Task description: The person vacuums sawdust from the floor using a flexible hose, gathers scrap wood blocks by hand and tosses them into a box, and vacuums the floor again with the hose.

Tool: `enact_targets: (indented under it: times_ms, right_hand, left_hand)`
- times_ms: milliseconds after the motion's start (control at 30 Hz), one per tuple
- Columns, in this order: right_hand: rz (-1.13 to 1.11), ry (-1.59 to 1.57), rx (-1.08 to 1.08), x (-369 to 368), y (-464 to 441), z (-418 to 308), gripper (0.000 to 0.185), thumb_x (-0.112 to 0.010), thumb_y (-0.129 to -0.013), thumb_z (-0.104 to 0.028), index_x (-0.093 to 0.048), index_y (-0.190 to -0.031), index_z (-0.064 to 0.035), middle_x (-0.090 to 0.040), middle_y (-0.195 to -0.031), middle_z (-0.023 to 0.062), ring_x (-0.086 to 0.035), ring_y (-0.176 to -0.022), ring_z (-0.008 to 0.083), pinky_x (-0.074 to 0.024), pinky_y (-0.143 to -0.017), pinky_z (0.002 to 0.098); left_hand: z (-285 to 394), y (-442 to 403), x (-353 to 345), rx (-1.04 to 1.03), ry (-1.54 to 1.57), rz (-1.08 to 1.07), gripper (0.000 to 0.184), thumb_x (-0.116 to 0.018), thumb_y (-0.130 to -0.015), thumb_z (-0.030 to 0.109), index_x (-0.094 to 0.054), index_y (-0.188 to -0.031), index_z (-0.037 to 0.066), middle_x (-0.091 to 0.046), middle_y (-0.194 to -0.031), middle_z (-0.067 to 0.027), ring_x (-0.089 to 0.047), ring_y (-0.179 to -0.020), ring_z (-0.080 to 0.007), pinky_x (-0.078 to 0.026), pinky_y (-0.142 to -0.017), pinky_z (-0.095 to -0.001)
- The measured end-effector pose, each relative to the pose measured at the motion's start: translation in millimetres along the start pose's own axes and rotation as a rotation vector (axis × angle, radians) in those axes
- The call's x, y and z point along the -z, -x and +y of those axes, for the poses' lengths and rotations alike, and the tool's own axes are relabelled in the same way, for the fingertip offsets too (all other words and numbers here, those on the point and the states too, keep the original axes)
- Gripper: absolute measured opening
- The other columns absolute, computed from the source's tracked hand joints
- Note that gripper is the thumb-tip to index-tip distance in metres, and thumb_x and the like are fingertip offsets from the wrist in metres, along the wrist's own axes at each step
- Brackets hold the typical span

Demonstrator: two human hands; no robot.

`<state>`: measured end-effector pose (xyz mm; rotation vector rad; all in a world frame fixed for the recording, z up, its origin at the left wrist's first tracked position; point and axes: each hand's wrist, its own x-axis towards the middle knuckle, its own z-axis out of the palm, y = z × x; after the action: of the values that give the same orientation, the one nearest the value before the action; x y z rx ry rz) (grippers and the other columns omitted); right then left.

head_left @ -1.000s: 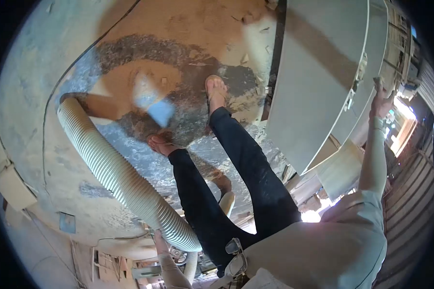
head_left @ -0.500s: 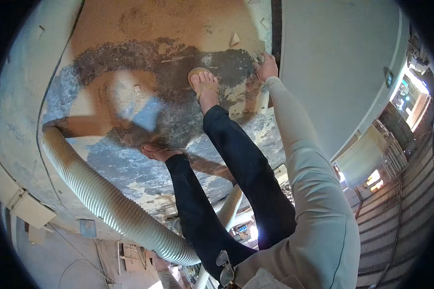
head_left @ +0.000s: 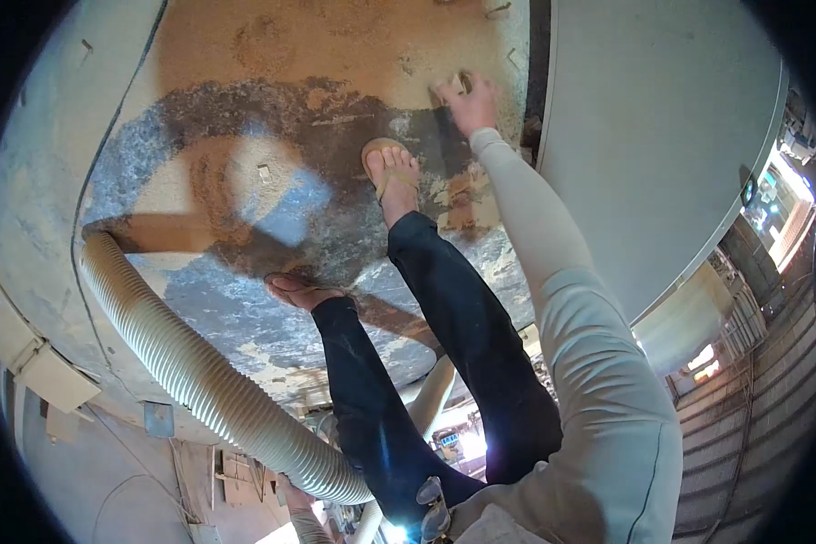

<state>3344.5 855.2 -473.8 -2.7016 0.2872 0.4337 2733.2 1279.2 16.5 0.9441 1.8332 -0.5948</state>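
Observation:
My right hand [head_left: 471, 107] reaches down to the sawdust-covered floor [head_left: 335, 41], its fingers closed around a small pale wood offcut [head_left: 463, 82]. A ribbed hose [head_left: 204, 367] runs from the lower middle to the left, its end above a patch of sawdust. At the lower edge, my left hand [head_left: 292, 492] is against the hose and appears to grip it; most of its fingers are hidden. My sandalled feet [head_left: 393, 177] stand on the floor between the hose and my right hand.
Another small offcut [head_left: 264, 172] lies left of my feet. A dark cable [head_left: 95, 172] runs along the left. A large grey panel [head_left: 653, 136] borders the floor on the right. Glasses [head_left: 432, 508] hang at my chest.
My right hand has moved left and up to the pale offcut and closed its fingers on it. My left hand and the hose have hardly moved.

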Motion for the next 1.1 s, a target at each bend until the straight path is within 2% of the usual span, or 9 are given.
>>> enact_targets:
  times_ms: [333, 433, 533, 633, 733, 833, 900, 1000, 1100]
  right_hand:
    - [-0.103, -0.167, 0.033, 43.7, 30.6, -17.0, 0.038, -0.086, -0.088, -0.023, -0.075, -0.120, -0.0055, -0.065, -0.118, 0.0180, -0.064, -0.117, 0.0326, -0.0547, -0.101, 0.0426]
    - [-0.059, -0.227, 0.264, 172.8, 58.6, -89.9, 0.034, -0.086, -0.087, -0.017, -0.074, -0.118, -0.0074, -0.061, -0.126, 0.0157, -0.065, -0.116, 0.0299, -0.0561, -0.098, 0.0410]
    - [0.283, 0.022, 0.614, 324.6, 72.0, -128.0, 0.031, -0.085, -0.086, -0.006, -0.074, -0.115, -0.0071, -0.059, -0.135, 0.0137, -0.066, -0.115, 0.0248, -0.0608, -0.092, 0.0374]
    - [0.489, -0.388, 0.413, 443.1, 67.7, -108.4, 0.045, -0.084, -0.093, -0.008, -0.066, -0.134, -0.0020, -0.059, -0.138, 0.0190, -0.067, -0.119, 0.0264, -0.0590, -0.100, 0.0377]
    - [0.594, 0.060, -0.005, 520.9, 53.9, -75.1, 0.061, -0.080, -0.098, -0.007, -0.050, -0.148, 0.0096, -0.057, -0.143, 0.0260, -0.055, -0.141, 0.0338, -0.0581, -0.105, 0.0414]
    - [0.750, 0.450, -0.172, 508.7, 59.7, -71.6, 0.056, -0.075, -0.102, -0.007, -0.050, -0.150, 0.0056, -0.057, -0.146, 0.0216, -0.052, -0.143, 0.0315, -0.0541, -0.110, 0.0412]
    - [0.620, -0.119, 0.225, 467.5, 83.7, -78.1, 0.064, -0.082, -0.098, -0.019, -0.054, -0.152, 0.0000, -0.055, -0.146, 0.0196, -0.067, -0.116, 0.0278, -0.0586, -0.099, 0.0382]
    - [0.044, -0.272, 0.101, 360.7, 111.7, -68.0, 0.060, -0.081, -0.097, -0.015, -0.057, -0.151, -0.0030, -0.067, -0.137, 0.0146, -0.066, -0.125, 0.0231, -0.0583, -0.099, 0.0381]
    - [-0.300, -0.310, -0.232, 219.3, 118.9, -17.4, 0.084, -0.080, -0.097, -0.037, -0.043, -0.161, 0.0009, -0.050, -0.159, 0.0265, -0.052, -0.145, 0.0403, -0.0443, -0.119, 0.0487]
  left_hand:
    - [-39.6, -28.9, 42.7, -0.072, -0.175, -0.169, 0.086, -0.044, -0.104, 0.077, -0.055, -0.155, 0.009, -0.064, -0.150, -0.0094, -0.061, -0.136, -0.0337, -0.051, -0.113, -0.0477]
    - [-40.4, -38.4, 38.9, 0.315, 0.310, -0.190, 0.078, -0.045, -0.107, 0.072, -0.058, -0.151, 0.010, -0.067, -0.147, -0.0082, -0.063, -0.134, -0.0297, -0.054, -0.108, -0.0473]
    - [-6.7, -28.3, 15.0, 0.178, 0.246, -0.286, 0.069, -0.045, -0.111, 0.058, -0.053, -0.156, 0.007, -0.064, -0.151, -0.0105, -0.061, -0.139, -0.0306, -0.047, -0.119, -0.0472]
    - [-10.9, -35.7, 21.3, 0.167, 0.169, -0.224, 0.074, -0.042, -0.110, 0.067, -0.053, -0.157, 0.011, -0.065, -0.150, -0.0071, -0.063, -0.135, -0.0279, -0.052, -0.111, -0.0446]
    - [3.1, -26.4, 23.7, 0.343, -0.003, -0.074, 0.073, -0.040, -0.112, 0.066, -0.049, -0.160, 0.011, -0.064, -0.150, -0.0058, -0.063, -0.134, -0.0270, -0.051, -0.113, -0.0429]
    - [5.4, -33.2, 14.6, 0.219, 0.126, -0.116, 0.073, -0.040, -0.111, 0.066, -0.049, -0.160, 0.013, -0.064, -0.151, -0.0057, -0.063, -0.134, -0.0272, -0.052, -0.112, -0.0441]
    - [0.1, -42.3, 24.6, 0.209, 0.127, -0.201, 0.073, -0.041, -0.111, 0.066, -0.048, -0.161, 0.013, -0.063, -0.152, -0.0061, -0.062, -0.136, -0.0282, -0.051, -0.114, -0.0455]
    - [4.8, -37.8, 21.2, 0.169, 0.219, -0.245, 0.073, -0.041, -0.111, 0.065, -0.047, -0.161, 0.013, -0.059, -0.157, -0.0065, -0.059, -0.141, -0.0294, -0.049, -0.118, -0.0462]
    - [37.1, -23.4, 9.1, 0.218, 0.108, -0.130, 0.073, -0.040, -0.111, 0.066, -0.045, -0.163, 0.015, -0.056, -0.160, -0.0068, -0.058, -0.142, -0.0299, -0.049, -0.118, -0.0470]
